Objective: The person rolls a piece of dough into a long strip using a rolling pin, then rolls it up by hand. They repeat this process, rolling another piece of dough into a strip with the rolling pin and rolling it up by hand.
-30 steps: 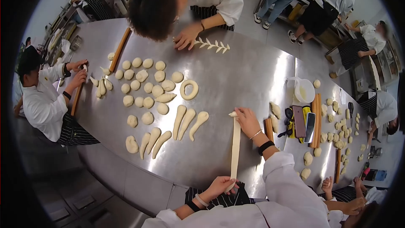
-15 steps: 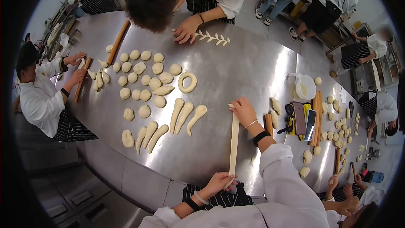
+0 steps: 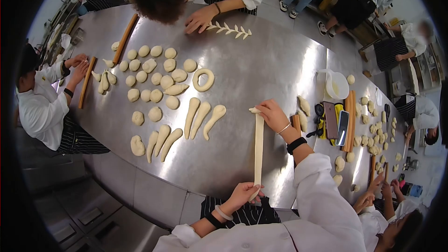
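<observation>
A long flat dough strip [image 3: 258, 151] runs from near the middle of the steel table to its front edge. My right hand [image 3: 273, 115] pinches the far end, where the dough is bunched into a small roll. At the near edge my left hand [image 3: 243, 196] has its fingers closed on the lower end of the strip. Left of the strip lie tapered dough pieces [image 3: 215, 121], a dough ring [image 3: 203, 80] and several round dough balls [image 3: 155, 114]. A wooden rolling pin [image 3: 296, 124] is partly hidden behind my right wrist.
Phones [image 3: 331, 120], a white plastic pitcher [image 3: 337, 85] and long rolling pins [image 3: 350, 121] lie to the right. Across the table a person's hand [image 3: 200, 19] touches a leaf-shaped dough sprig [image 3: 229, 30]. Another person [image 3: 44, 107] works at the left edge.
The view has shifted slightly, so the table items sit a little higher and further left. More bunched dough shows at the far end beside my right hand. The person at left has moved their hands.
</observation>
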Motion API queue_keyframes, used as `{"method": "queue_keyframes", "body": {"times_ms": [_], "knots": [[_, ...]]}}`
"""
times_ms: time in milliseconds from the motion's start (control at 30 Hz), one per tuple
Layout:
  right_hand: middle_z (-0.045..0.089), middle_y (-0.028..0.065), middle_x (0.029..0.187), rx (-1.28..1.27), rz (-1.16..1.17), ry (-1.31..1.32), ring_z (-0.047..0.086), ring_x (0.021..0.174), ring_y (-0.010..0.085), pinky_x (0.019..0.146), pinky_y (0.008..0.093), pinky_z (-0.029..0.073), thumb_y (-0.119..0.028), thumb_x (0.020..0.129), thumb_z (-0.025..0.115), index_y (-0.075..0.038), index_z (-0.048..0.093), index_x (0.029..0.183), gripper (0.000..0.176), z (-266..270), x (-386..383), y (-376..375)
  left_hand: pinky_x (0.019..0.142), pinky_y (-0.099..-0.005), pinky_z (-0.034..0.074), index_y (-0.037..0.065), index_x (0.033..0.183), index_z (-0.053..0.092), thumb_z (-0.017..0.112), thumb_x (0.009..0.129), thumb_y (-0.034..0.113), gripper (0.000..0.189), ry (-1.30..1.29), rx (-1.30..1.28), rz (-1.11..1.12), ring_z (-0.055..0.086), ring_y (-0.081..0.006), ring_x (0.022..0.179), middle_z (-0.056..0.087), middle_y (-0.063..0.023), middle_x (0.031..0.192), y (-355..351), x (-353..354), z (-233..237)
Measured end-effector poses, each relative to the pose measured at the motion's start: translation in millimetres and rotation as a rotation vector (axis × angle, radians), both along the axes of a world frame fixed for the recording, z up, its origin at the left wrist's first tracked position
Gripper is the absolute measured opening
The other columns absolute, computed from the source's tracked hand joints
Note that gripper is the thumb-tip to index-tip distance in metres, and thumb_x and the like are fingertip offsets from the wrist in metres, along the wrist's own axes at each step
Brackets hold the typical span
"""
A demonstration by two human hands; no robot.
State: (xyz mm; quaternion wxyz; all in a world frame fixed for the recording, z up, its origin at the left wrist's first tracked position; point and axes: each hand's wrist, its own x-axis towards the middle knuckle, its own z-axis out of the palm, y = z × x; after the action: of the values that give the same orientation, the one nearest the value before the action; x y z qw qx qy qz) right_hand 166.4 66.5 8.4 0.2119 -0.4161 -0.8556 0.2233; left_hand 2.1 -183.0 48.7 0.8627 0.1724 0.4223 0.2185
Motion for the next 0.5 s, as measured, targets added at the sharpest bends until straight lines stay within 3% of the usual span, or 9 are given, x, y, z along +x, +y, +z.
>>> {"method": "queue_keyframes", "body": {"times_ms": [233, 333, 400, 500], "knots": [[0.057, 0.0077, 0.099, 0.17, 0.023, -0.082, 0.054, 0.094, 0.0243, 0.08, 0.0354, 0.048, -0.003, 0.074, 0.066, -0.006, 0.064, 0.098, 0.025, 15.9, -4.0, -18.4, 0.054, -0.0204, 0.047, 0.0, 0.108, 0.061, 0.049, 0.097, 0.024, 0.03, 0.058, -0.015, 0.019, 0.061, -0.009, 0.065, 0.066, -0.0061, 0.085, -1.8, -3.0, 0.6], [0.056, 0.0081, 0.1, 0.151, 0.024, 0.014, 0.054, 0.094, 0.0248, 0.081, 0.0357, 0.047, -0.004, 0.075, 0.065, -0.006, 0.063, 0.097, 0.021, 13.2, -5.1, -17.6, 0.055, -0.0205, 0.047, 0.0, 0.107, 0.061, 0.049, 0.097, 0.025, 0.03, 0.051, 0.01, 0.02, 0.061, -0.0089, 0.065, 0.065, -0.006, 0.085, -1.1, -4.4, -0.4], [0.056, 0.009, 0.104, -0.148, -0.08, 0.118, 0.054, 0.097, 0.0264, 0.085, 0.0364, 0.046, -0.006, 0.077, 0.065, -0.005, 0.063, 0.097, 0.02, 7.3, -5.7, -15.5, 0.055, -0.0204, 0.047, 0.0, 0.106, 0.061, 0.049, 0.097, 0.025, 0.03, 0.043, 0.014, 0.023, 0.061, -0.0088, 0.065, 0.065, -0.0059, 0.084, -1.9, -4.2, 1.5], [0.056, 0.0093, 0.106, -0.051, -0.077, 0.015, 0.053, 0.1, 0.0275, 0.087, 0.0363, 0.046, -0.007, 0.078, 0.065, -0.005, 0.064, 0.097, 0.019, 15.4, -10.8, -11.0, 0.055, -0.0202, 0.047, 0.0, 0.105, 0.061, 0.049, 0.097, 0.025, 0.029, 0.047, 0.021, 0.016, 0.06, -0.0086, 0.065, 0.065, -0.0057, 0.083, -1.1, -4.5, 9.3]]}}
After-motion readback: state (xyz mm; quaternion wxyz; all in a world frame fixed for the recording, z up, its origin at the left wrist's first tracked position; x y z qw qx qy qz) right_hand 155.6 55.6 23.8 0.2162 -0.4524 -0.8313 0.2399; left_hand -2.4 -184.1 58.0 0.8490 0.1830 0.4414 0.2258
